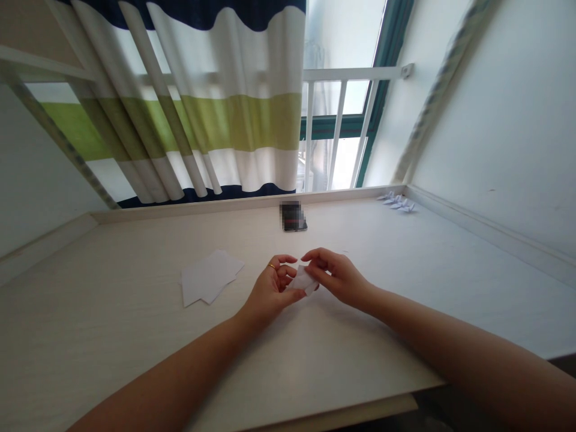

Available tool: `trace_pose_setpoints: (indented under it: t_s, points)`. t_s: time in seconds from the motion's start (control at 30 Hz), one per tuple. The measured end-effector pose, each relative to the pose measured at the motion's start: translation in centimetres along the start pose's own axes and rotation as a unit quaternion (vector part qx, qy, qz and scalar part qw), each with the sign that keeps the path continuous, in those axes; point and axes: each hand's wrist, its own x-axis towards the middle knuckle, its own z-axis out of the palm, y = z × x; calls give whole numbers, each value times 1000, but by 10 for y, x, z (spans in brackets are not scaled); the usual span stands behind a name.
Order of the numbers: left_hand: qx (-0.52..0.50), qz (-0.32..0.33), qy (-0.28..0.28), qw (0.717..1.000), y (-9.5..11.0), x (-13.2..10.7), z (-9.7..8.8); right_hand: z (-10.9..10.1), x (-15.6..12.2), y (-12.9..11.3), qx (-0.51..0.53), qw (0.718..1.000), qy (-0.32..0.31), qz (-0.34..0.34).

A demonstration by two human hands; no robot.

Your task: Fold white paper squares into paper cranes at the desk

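Note:
Between both hands, above the front middle of the white table (pixel 148 360), is a small piece of folded white paper (pixel 305 279). My left hand (pixel 279 283), with a ring on one finger, pinches the paper's near left side with the thumb. From the right, my right hand (pixel 335 275) grips its upper right part between thumb and fingers. Part of the paper is hidden by the fingers. Left of my left hand lie several overlapping white paper sheets (pixel 209 277), flat on the table.
A dark phone-like object (pixel 294 217), partly blurred out, lies beyond my hands near the back edge. Several small folded white paper pieces (pixel 398 203) sit in the back right corner. Behind the table hang a striped curtain (pixel 243 120) and a white railing (pixel 337 114) before a window.

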Motion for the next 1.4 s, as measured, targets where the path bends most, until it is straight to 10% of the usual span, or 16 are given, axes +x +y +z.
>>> trace_pose_setpoints:
  t_s: [0.17,0.3,0.8,1.4]
  points:
    - [96,68,39,992,1,-6,4,2,2,0,150,987,-7,52]
    - [177,81,65,979,1,-5,4,3,2,2,65,997,28,40]
    - [33,45,116,992,5,-1,4,7,-1,3,145,989,13,-5]
    - [61,60,118,989,2,-2,4,-1,-3,-1,-153,977,100,-110]
